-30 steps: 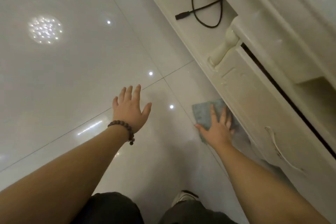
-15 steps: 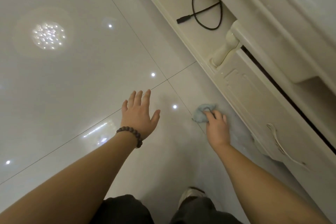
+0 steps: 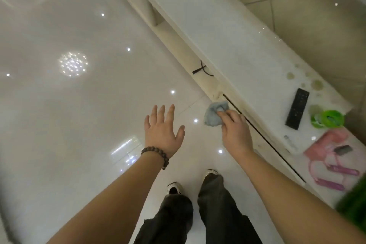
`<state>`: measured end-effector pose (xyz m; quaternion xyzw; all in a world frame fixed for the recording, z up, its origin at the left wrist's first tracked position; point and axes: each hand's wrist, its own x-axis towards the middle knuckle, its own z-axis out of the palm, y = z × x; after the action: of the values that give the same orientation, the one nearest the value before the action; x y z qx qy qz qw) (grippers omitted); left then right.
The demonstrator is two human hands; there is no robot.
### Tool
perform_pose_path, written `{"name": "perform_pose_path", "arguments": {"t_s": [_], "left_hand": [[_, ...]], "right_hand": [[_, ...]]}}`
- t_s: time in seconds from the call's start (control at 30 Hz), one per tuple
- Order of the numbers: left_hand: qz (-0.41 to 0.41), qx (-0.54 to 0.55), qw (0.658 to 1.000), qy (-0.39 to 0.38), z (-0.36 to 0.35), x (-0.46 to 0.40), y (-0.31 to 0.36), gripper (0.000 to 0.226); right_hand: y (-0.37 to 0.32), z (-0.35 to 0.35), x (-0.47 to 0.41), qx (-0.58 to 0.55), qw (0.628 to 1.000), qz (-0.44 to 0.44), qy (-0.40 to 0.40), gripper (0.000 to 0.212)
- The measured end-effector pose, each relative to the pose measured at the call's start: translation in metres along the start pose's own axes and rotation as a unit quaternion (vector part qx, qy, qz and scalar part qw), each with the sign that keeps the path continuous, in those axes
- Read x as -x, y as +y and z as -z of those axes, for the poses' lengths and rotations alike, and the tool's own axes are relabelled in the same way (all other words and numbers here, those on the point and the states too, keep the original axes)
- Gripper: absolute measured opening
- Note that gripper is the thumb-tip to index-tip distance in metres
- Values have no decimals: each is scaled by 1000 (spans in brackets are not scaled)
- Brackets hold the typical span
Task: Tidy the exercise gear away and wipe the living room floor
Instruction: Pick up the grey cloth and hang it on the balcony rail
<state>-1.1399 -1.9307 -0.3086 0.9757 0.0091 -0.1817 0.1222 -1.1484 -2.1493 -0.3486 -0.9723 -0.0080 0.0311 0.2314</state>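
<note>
The person is standing on the glossy white floor [image 3: 79,125] in dark trousers and pale shoes, the left hand [image 3: 161,131] hanging over the tiles with fingers spread and holding nothing, a beaded bracelet [image 3: 156,155] sitting at its wrist. The right hand [image 3: 234,129] is gripping a bunched grey-blue cloth [image 3: 214,114] in the air, just beside the front edge of the long white surface [image 3: 227,31]. Farther right, a black remote [image 3: 297,109], a green roll [image 3: 327,119] and pink-handled gear [image 3: 332,162] are lying on it.
</note>
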Motion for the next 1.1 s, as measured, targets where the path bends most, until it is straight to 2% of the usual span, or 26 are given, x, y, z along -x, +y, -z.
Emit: {"name": "perform_pose_path", "arguments": {"t_s": [0.2, 0.43, 0.57, 0.73, 0.97, 1.1], "left_hand": [[-7, 6, 999, 45, 115, 54, 36, 70], [-57, -7, 997, 43, 146, 90, 87, 71], [-104, -14, 993, 49, 148, 99, 112, 71], [-198, -24, 979, 53, 148, 110, 133, 71], [-347, -58, 936, 21, 139, 151, 146, 70], [-428, -80, 900, -18, 125, 193, 158, 69]], "right_hand": [[-43, 130, 20, 23, 998, 31, 51, 46], [-41, 192, 64, 29, 991, -16, 130, 47], [-33, 207, 99, 43, 985, -51, 158, 49], [-36, 215, 149, 68, 965, -145, 207, 51], [-68, 195, 252, 69, 913, -287, 283, 54], [-88, 180, 319, 64, 866, -373, 328, 50]]}}
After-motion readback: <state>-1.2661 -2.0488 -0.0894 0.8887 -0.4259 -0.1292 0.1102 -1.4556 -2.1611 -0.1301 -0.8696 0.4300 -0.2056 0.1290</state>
